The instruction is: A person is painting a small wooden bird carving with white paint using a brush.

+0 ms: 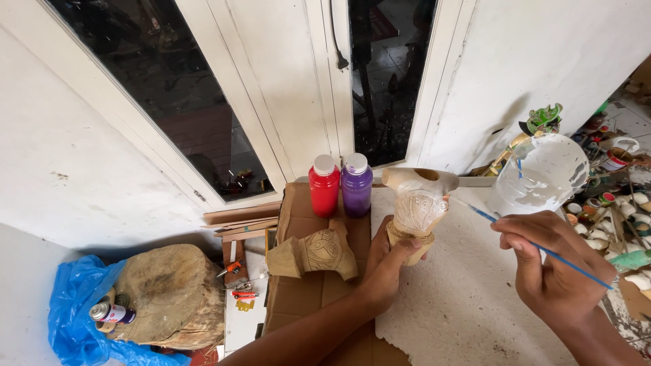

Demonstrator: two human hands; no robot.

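Left hand (388, 261) grips the stiff, seemingly light wooden carving (415, 207) at its base, mid-frame, while right hand (549, 261) pinches a thin brush (536, 245).

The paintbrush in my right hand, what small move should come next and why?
Probably bring the paintbrush tip a little left onto the carved wooden figure. The left hand holds it upright by its base, and the tip, held by the right hand, sits just beside the carving.

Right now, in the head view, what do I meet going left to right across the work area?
Blue plastic bag → spray can → wooden stump → carved wooden piece on cardboard → left hand holding a carved wooden figure → right hand with a thin blue brush → cluster of small paint pots.
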